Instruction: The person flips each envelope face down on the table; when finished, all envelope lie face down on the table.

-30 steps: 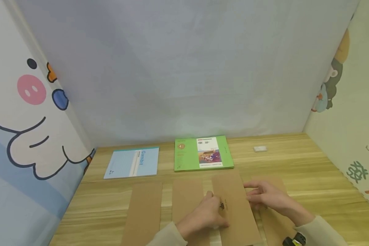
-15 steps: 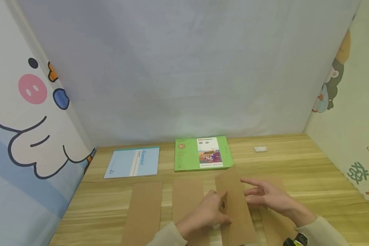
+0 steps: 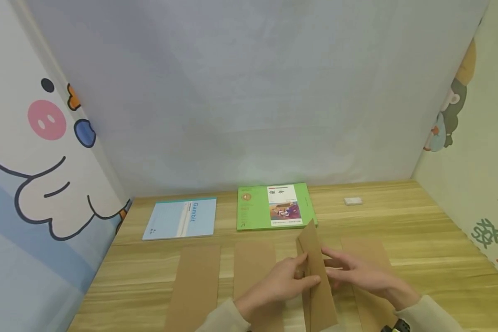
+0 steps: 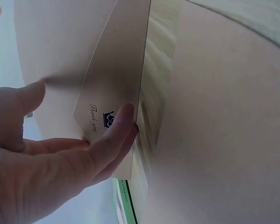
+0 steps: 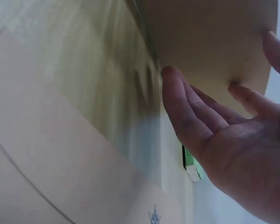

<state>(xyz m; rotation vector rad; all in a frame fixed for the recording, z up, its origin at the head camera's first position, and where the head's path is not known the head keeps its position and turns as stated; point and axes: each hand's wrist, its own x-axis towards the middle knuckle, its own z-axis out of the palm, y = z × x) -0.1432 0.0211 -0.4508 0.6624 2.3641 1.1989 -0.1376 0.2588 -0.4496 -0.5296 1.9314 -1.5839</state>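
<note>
Between my two hands a brown kraft paper envelope (image 3: pixel 323 299) stands tilted up on a long edge. The left hand (image 3: pixel 280 280) touches the side facing left with thumb and fingers spread. In the left wrist view a fingertip lies by the dark crown and "Thank you" print (image 4: pixel 93 117), beside the envelope's slanted flap edge. Against the opposite, plain face, the right hand (image 3: pixel 361 276) rests its fingertips; in the right wrist view its fingers (image 5: pixel 189 109) reach out fairly straight, the thumb near the upper edge.
Flat brown envelopes lie on the wood-grain table: two to the left, one (image 3: pixel 365 252) under the right forearm. Behind them are a blue notebook (image 3: pixel 180 219), a green book (image 3: pixel 253 207) and a small white block (image 3: pixel 352 201). A grey cloth (image 3: pixel 249 92) closes the back.
The envelope has gone from lying nearly flat to standing steeply, its right side raised and swung left. The right hand has shifted slightly left with it; the left hand's fingers stay along it.
</note>
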